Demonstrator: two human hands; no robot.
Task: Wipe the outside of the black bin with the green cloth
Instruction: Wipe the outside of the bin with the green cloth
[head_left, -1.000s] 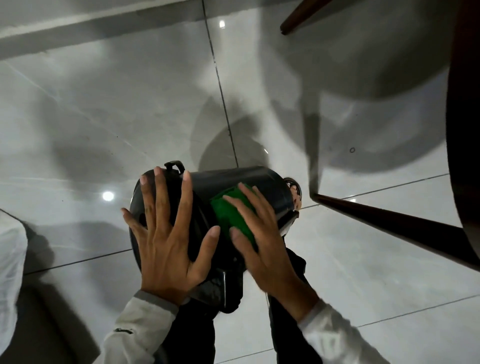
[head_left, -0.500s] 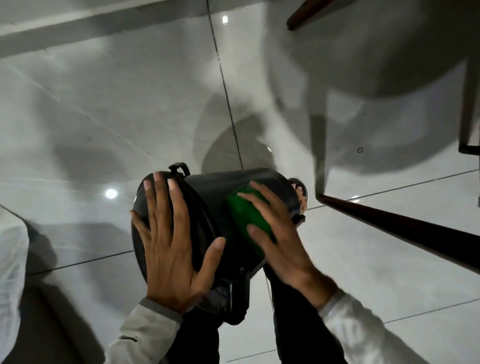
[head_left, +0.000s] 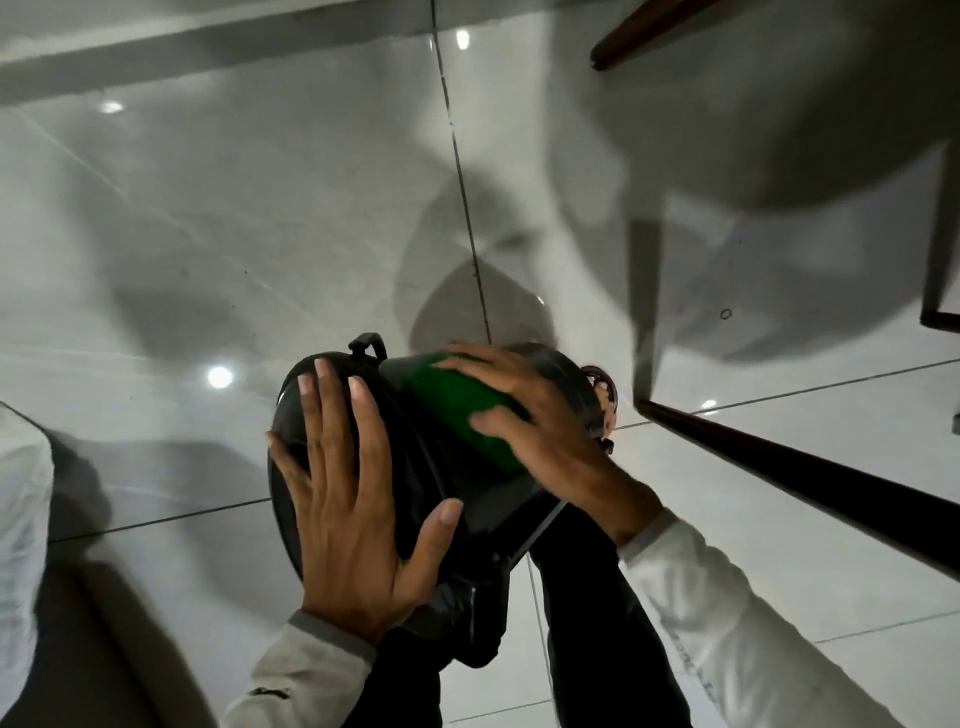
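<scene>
The black bin (head_left: 563, 376) lies tipped on its side in front of me, its lid end toward the left. My left hand (head_left: 353, 499) is spread flat over the lid end, fingers apart, bracing the bin. My right hand (head_left: 540, 426) presses the green cloth (head_left: 457, 405) against the upper side wall of the bin, fingers over the cloth. Part of the cloth is hidden under that hand. A small handle loop (head_left: 369, 345) sticks up at the rim.
Glossy grey floor tiles (head_left: 208, 234) lie all around. A dark wooden furniture leg (head_left: 805, 467) slants across the right side, another leg (head_left: 649, 31) shows at top right. White fabric (head_left: 21, 519) sits at the left edge. My dark trouser legs (head_left: 597, 623) are below the bin.
My right hand has slid the green cloth up and over the bin's side wall toward the top. The bin has turned slightly under my left hand.
</scene>
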